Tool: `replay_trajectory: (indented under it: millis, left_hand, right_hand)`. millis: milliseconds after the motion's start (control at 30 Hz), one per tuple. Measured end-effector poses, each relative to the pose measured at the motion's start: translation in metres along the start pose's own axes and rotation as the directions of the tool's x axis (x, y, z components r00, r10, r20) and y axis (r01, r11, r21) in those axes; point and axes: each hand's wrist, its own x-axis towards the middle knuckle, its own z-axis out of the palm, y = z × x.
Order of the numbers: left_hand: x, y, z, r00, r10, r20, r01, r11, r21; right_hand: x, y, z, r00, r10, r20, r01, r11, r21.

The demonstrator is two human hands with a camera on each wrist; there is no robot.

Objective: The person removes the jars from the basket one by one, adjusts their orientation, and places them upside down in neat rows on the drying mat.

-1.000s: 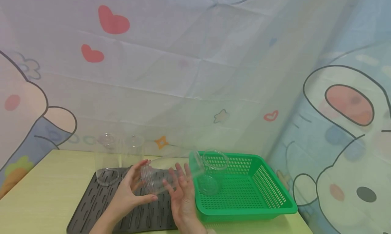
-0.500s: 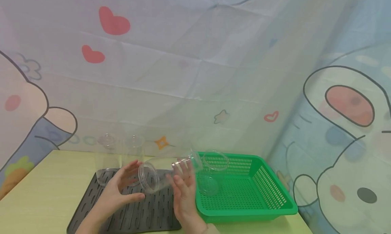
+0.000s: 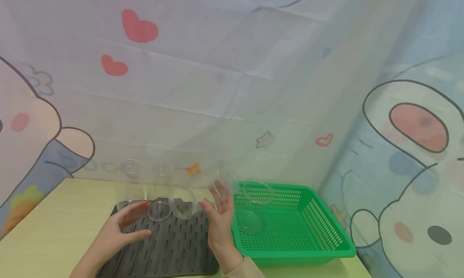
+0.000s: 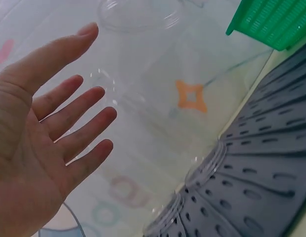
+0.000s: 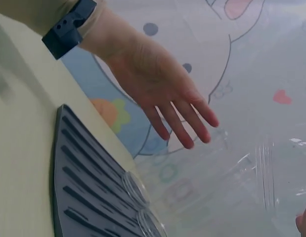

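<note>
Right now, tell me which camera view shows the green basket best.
The head view: it takes in nearly all of the green basket, from above, with its rim, perforated floor and walls in sight. The left wrist view catches only a part of it, cut off at the top right corner. The right wrist view shows none of it.

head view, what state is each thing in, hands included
Held clear cup: tilted, in the air
Left mat cup: upside down
Right mat cup: upside down
Basket cup: mouth up
Green basket: upright
Grey drying mat: lying flat
Left hand: empty
Right hand: holding the tilted cup
</note>
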Motion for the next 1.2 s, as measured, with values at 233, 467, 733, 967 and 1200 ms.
replay_trajectory:
  millis: [233, 467, 733, 967, 1200]
  left_hand:
    - [-0.008, -0.027, -0.013, 0.991, -0.112, -0.067, 0.115, 0.992, 0.045]
    - [-0.014, -0.051, -0.02, 0.971, -0.214, -0.103, 0.219, 0.975, 0.032]
    - [-0.012, -0.071, -0.024, 0.932, -0.343, -0.121, 0.352, 0.934, 0.064]
    - [-0.012, -0.08, -0.028, 0.908, -0.4, -0.124, 0.407, 0.912, 0.041]
    - [-0.011, -0.081, -0.027, 0.894, -0.434, -0.113, 0.441, 0.896, 0.048]
  right_hand:
    - [0.008, 0.021, 0.001, 0.995, -0.031, -0.092, 0.023, 0.996, -0.08]
    - [0.019, 0.038, 0.002, 0.992, -0.047, -0.114, 0.029, 0.987, -0.16]
    - [0.024, 0.059, 0.002, 0.993, -0.036, -0.112, 0.005, 0.965, -0.264]
    - [0.026, 0.072, 0.0, 0.992, -0.001, -0.125, -0.039, 0.948, -0.317]
    - [0.025, 0.08, -0.002, 0.983, 0.061, -0.171, -0.13, 0.895, -0.426]
